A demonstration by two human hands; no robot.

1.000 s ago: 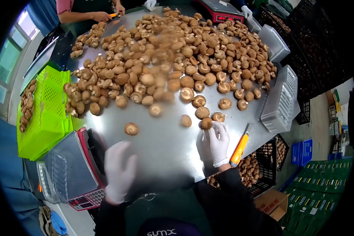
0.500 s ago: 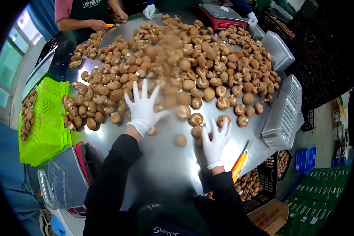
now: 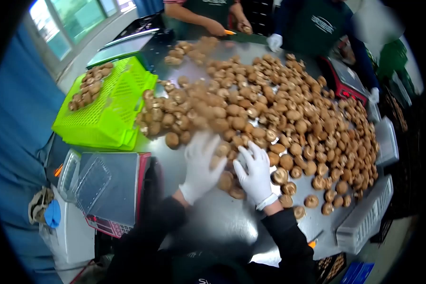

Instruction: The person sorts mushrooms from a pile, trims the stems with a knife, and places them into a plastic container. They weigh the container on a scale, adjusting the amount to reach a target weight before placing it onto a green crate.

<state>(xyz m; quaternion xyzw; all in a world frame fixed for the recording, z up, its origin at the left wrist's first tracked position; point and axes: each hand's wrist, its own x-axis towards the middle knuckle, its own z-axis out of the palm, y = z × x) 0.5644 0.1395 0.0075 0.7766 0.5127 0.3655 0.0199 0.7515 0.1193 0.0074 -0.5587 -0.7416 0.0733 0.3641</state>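
A large spread of brown mushrooms [image 3: 288,113] covers much of the metal table [image 3: 213,222]. At its near edge, my left hand [image 3: 201,165], in a white glove, is blurred, with mushrooms against its fingers; whether it grips one is not clear. Close on its right, my gloved right hand [image 3: 254,173] lies palm down with fingers apart, its fingertips beside the mushrooms. A few mushrooms lie between and just below the two hands.
A green crate [image 3: 99,120] with a tray of mushrooms stands at left, above a scale [image 3: 111,189] with clear trays. Clear containers [image 3: 364,215] and an orange-handled knife [image 3: 312,244] are at right. Two people stand across the table, near another scale [image 3: 348,80].
The view has turned left. My hands have come closer together, my right hand moving from the loose mushrooms at right toward my left hand.
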